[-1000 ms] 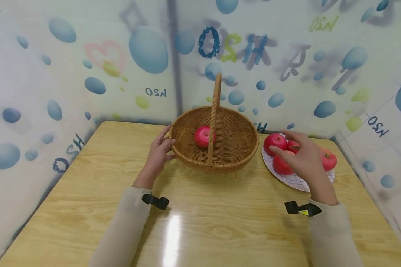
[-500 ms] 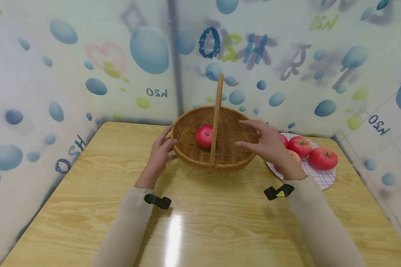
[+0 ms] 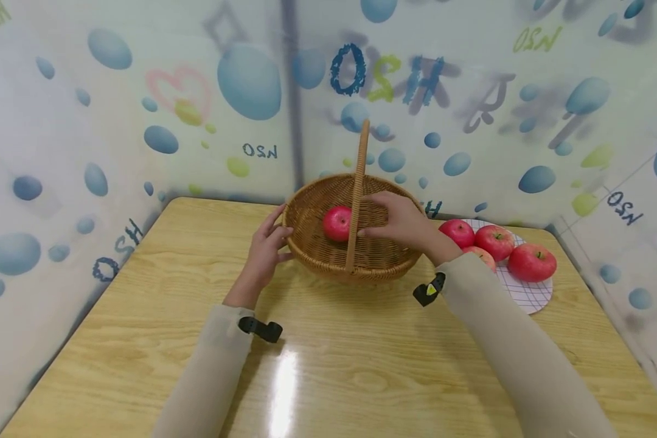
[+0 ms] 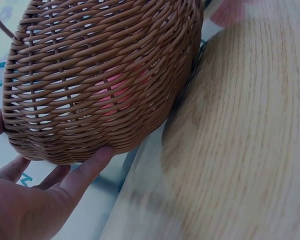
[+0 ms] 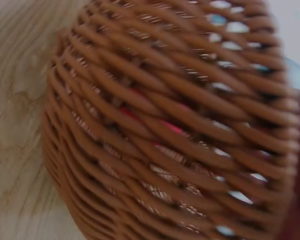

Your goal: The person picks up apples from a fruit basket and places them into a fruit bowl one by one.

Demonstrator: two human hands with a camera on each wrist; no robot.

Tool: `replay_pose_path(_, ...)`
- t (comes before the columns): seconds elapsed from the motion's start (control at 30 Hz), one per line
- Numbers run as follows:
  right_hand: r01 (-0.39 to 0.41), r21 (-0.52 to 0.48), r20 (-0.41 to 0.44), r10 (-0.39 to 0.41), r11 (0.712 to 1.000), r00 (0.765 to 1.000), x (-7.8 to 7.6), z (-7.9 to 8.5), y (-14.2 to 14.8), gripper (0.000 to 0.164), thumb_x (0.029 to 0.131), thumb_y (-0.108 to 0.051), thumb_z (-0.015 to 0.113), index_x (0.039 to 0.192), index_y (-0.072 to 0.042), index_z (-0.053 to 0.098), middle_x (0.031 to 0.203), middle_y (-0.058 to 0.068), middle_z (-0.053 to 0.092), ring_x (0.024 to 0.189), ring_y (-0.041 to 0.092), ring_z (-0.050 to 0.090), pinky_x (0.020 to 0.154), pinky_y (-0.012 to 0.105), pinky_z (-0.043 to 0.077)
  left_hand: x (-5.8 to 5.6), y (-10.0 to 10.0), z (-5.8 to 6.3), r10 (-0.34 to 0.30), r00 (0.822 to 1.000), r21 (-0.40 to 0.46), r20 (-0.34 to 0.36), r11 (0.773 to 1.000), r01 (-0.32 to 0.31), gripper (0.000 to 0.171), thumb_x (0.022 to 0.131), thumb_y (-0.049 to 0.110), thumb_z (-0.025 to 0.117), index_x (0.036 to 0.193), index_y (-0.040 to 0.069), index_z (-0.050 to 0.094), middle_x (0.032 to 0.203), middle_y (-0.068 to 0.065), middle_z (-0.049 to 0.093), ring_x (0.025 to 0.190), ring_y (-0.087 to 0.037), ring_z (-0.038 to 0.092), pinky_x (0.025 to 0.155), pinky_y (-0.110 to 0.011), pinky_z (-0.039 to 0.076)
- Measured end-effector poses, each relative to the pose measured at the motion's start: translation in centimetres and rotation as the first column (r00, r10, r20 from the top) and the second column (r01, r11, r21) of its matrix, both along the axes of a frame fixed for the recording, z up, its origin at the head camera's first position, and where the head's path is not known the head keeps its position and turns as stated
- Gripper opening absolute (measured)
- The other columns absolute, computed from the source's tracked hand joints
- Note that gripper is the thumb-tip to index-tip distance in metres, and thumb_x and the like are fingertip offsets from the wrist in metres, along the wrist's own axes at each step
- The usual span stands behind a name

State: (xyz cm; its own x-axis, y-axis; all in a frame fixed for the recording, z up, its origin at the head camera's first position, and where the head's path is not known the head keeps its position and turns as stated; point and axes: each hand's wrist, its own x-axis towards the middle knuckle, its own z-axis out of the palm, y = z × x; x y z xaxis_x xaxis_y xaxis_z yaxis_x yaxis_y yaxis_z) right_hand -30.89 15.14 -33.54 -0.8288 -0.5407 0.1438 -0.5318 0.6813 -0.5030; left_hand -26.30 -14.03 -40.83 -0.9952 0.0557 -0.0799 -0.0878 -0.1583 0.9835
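Observation:
A woven wicker basket [image 3: 317, 258] with a tall arched handle [image 3: 356, 213] stands on the table, and one red apple [image 3: 337, 224] lies inside it. My left hand [image 3: 261, 252] holds the basket's left rim, its fingers spread along the wicker side [image 4: 105, 95] in the left wrist view. Over the right rim, my right hand [image 3: 396, 222] reaches into the basket. Its thumb and fingers are apart near the handle and the apple, with nothing seen between them. In the right wrist view, the blurred wicker wall [image 5: 165, 125] hides most of that hand.
To the right, a checked plate [image 3: 525, 295] bears several red apples [image 3: 531, 263]; my right forearm partly covers its near left side. The wooden table [image 3: 350, 365] runs back to a patterned wall [image 3: 197, 152].
My right hand has moved left from above the plate of apples, across the right rim and into the basket. My left hand has stayed on the left rim.

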Motion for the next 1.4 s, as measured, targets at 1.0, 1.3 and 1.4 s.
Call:
replay_pose_path(1.0, -0.148, 0.237, 0.106, 0.126, 0.960, 0.986, -3.9, 3.0, -4.1, 0.063, 0.084, -0.020, 0.082, 0.141, -0.004, 0.058, 0.139, 0.018, 0.061, 0.126, 0.033, 0.058, 0.106, 0.048, 0.048, -0.2, -0.3, -0.3, 0.006, 1.000, -0.001, -0.009, 1.000, -0.006, 0.066, 0.100, 0.015, 0.048, 0.161, 0.029, 0.029, 0.158, -0.019, 0.040, 0.138, -0.043, 0.050, 0.101, -0.061, 0.050)
replay_pose_path(1.3, -0.155, 0.276, 0.110, 0.129, 0.949, 0.985, -5.2, 3.7, -4.7, 0.063, 0.086, -0.024, 0.080, 0.142, -0.007, 0.057, 0.147, 0.017, 0.056, 0.134, 0.035, 0.052, 0.110, 0.050, 0.046, -0.3, -0.4, -0.2, 0.019, 1.000, 0.006, -0.008, 1.000, -0.019, 0.065, 0.100, 0.015, 0.049, 0.160, 0.032, 0.032, 0.155, -0.018, 0.044, 0.137, -0.042, 0.052, 0.095, -0.053, 0.056)
replay_pose_path(1.4, -0.211, 0.291, 0.150, 0.173, 0.933, 0.973, -5.8, 2.8, -5.0, 0.066, 0.086, -0.027, 0.081, 0.143, -0.007, 0.056, 0.149, 0.015, 0.054, 0.139, 0.033, 0.047, 0.113, 0.049, 0.043, -0.2, -0.4, -0.5, 0.017, 1.000, 0.006, -0.002, 1.000, -0.017, 0.065, 0.100, 0.015, 0.049, 0.160, 0.031, 0.031, 0.154, -0.019, 0.044, 0.136, -0.041, 0.052, 0.093, -0.051, 0.057)
